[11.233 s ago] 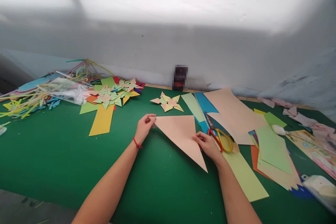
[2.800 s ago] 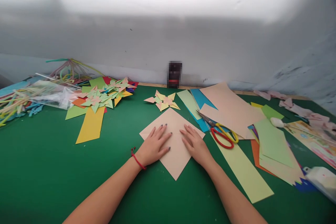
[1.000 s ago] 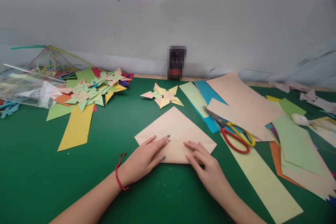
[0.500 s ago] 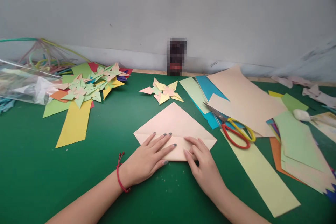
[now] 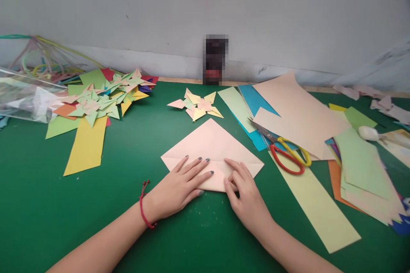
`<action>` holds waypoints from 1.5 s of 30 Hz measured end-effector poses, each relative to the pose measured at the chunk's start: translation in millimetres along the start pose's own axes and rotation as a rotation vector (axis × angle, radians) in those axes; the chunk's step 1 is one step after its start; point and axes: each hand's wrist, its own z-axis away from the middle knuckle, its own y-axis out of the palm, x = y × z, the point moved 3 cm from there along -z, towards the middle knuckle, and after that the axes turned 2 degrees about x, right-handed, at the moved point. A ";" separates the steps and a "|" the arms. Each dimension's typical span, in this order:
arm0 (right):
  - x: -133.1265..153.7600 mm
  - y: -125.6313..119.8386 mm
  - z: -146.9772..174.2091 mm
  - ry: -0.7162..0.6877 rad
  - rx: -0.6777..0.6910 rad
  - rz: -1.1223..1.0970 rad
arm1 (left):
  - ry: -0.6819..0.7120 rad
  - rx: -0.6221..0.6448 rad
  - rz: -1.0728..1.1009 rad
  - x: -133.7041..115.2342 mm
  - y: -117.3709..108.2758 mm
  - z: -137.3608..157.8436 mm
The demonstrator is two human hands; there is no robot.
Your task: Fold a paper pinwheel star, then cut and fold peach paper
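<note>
A pale pink sheet of paper (image 5: 211, 140) lies in front of me, its lower corner folded up into a straight bottom edge and a crease running across it. My left hand (image 5: 187, 183) rests flat on its lower left part, fingers spread, with a red cord bracelet (image 5: 143, 207) at the wrist. At the lower right of the sheet is my right hand (image 5: 241, 187). Its index finger reaches onto the paper while the thumb and curled fingers close at the folded edge. Just beyond the sheet sits a pink and yellow folded paper star (image 5: 200, 104).
Scissors (image 5: 278, 145) with red and yellow handles lie to the right, over pink sheets (image 5: 304, 119) and a pale green strip (image 5: 317, 200). More cut papers (image 5: 365, 170) are stacked farther right. On the left are several folded stars (image 5: 96, 104), a yellow strip (image 5: 86, 145) and a clear bag (image 5: 28, 98).
The whole view has shifted slightly, so everything sits a little higher. Both hands keep nearly the same places on the pink sheet, and the fold looks the same.
</note>
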 end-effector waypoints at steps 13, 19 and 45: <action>1.3 0.4 -1.4 -0.016 -0.005 0.018 | -0.008 0.024 0.000 -0.4 1.5 0.9; 1.9 -0.9 -1.8 -0.027 -0.023 0.038 | -0.003 0.004 0.002 -0.2 1.7 0.6; 7.0 5.0 -0.7 -0.117 0.095 0.417 | -0.013 -0.006 -0.121 -12.4 7.3 0.6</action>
